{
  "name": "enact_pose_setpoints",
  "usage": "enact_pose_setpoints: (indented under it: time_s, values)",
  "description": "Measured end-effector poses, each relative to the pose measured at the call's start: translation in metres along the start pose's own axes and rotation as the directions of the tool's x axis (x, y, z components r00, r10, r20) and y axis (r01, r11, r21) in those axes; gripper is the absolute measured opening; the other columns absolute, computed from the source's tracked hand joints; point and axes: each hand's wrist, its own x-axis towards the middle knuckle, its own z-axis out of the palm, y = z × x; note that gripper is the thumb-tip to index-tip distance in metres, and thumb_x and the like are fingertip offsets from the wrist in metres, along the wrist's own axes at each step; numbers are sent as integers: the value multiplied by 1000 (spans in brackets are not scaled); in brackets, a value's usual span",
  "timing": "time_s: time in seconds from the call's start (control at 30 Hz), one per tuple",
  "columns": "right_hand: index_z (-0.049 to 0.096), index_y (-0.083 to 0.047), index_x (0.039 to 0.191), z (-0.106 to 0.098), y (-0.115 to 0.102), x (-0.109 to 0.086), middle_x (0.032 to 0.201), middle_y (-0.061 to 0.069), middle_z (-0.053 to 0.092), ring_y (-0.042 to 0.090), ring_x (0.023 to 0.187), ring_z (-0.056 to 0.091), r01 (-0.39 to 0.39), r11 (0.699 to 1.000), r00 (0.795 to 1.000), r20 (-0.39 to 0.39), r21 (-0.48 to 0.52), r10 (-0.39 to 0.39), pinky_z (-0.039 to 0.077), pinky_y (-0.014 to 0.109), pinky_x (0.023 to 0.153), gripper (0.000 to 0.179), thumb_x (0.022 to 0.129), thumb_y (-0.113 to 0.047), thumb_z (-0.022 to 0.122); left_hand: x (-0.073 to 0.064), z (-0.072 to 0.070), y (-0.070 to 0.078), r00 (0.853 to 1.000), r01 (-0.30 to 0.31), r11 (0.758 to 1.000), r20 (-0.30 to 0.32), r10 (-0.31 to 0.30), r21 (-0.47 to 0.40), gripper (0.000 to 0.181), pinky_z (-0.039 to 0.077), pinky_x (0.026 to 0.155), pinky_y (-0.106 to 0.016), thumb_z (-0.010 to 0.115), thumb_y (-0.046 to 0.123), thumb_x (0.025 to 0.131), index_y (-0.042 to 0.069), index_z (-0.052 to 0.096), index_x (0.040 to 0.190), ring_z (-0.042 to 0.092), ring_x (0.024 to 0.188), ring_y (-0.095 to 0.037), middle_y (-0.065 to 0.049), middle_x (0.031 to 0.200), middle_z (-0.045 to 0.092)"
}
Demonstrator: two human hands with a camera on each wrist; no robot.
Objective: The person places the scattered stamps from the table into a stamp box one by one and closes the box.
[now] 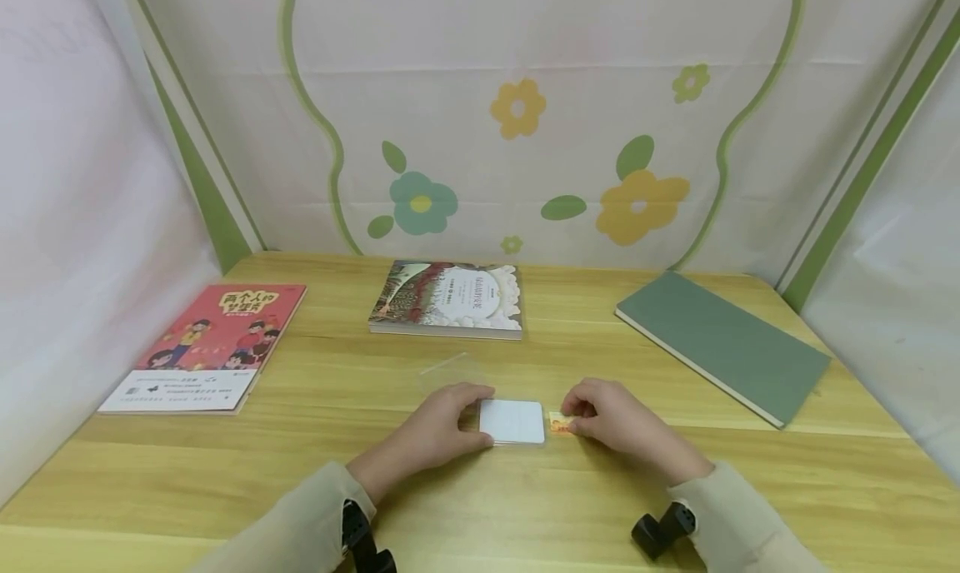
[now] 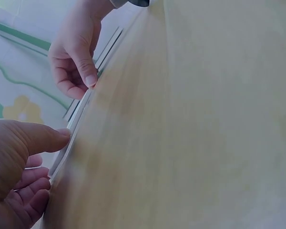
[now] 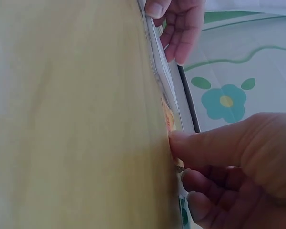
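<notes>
A small stack of white cards (image 1: 513, 421) lies on the wooden table in the head view. My left hand (image 1: 441, 427) grips its left side, thumb at the near corner and fingers at the far one. Just off the stack's right edge, my right hand (image 1: 609, 415) pinches a small orange and yellow card (image 1: 558, 423) between thumb and fingers. In the right wrist view the orange card (image 3: 168, 117) shows partly beyond the thumb, close to the stack's edge (image 3: 158, 59). From the left wrist, the stack appears edge-on beside the left thumb (image 2: 55, 139).
A clear plastic bag (image 1: 452, 368) lies just behind the left hand. Farther back is a book with a floral cover (image 1: 450, 300). A red and white book (image 1: 206, 348) lies at the left, a green hardcover book (image 1: 723, 344) at the right. Printed fabric (image 1: 465, 165) encloses the wooden table (image 1: 330, 440).
</notes>
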Motion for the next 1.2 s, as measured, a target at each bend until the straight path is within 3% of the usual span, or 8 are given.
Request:
enact_pose_setpoints:
  time_s: [0.3,0.67,0.9,1.07,1.2]
  values:
    - [62,-8,83,0,0,4,77,-2,53,13,71,46,-27,999,999,23,27,26,42,22,60,11,79,-2,69,-1,1,-1,1000,11,1000,-10,-11,-2,61,41,100,-45,75,19,77,0,50,129,50,117,-29,-14,128,55]
    - [58,-11,83,2,-2,2,79,-1,52,15,74,45,-41,998,999,-16,37,42,41,23,63,16,78,0,68,-3,4,-2,999,13,999,-34,-14,-34,63,41,99,-46,75,19,77,-1,48,131,50,116,-29,-16,128,54]
    - [65,-12,82,3,-1,1,79,-4,57,10,72,48,24,1000,996,-86,-6,-25,44,21,61,14,77,1,65,-6,9,-6,996,15,998,-86,-20,-60,62,41,99,-46,75,19,77,2,50,130,50,116,-29,-14,128,55]
    - [68,-10,87,0,1,2,82,-2,60,12,73,50,-4,995,998,-69,104,11,46,21,62,10,81,-2,66,-8,11,-7,994,12,998,-107,-18,-61,60,41,99,-46,74,21,77,4,51,129,50,116,-28,-13,129,54]
    - [68,-7,92,-5,2,4,83,2,60,15,74,50,-68,970,997,-29,235,77,46,23,60,8,84,-8,66,-9,13,-7,993,9,998,-117,-16,-55,59,42,98,-46,74,22,77,5,51,129,50,116,-28,-13,129,54]
